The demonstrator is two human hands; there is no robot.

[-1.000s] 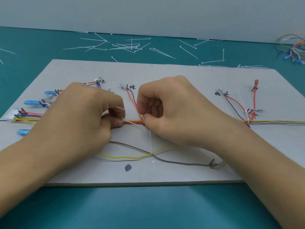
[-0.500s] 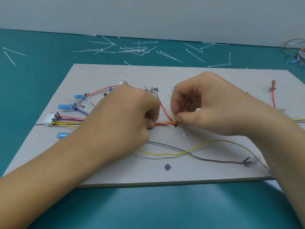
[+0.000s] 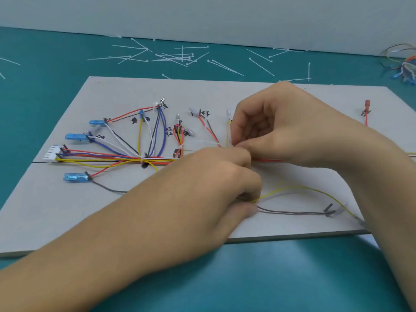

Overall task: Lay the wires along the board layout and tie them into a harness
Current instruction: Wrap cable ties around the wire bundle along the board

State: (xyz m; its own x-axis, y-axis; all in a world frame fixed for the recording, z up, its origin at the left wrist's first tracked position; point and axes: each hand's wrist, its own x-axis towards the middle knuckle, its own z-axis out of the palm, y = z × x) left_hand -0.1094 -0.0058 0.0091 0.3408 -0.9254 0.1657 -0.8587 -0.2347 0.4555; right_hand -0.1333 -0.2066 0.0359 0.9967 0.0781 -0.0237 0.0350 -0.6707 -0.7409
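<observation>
- Head view: the grey cardboard layout board [image 3: 135,91] lies on the teal surface [image 3: 45,70]. The bundle of coloured wires [image 3: 101,159] runs along its black line and is already bound at one small white tie [image 3: 141,162].
- Right hand [image 3: 292,131]: its fingertips pinch a thin white cable tie [image 3: 207,143] at mid-trunk.
- Left hand [image 3: 202,188]: its fingers are curled beside the right hand's; I cannot tell what they hold.
- Judged about half done: a loose yellow wire [image 3: 304,188] and a grey wire [image 3: 292,213] are unrouted.
- Black handwritten characters [image 3: 134,120] mark the branches but are unreadable.
</observation>
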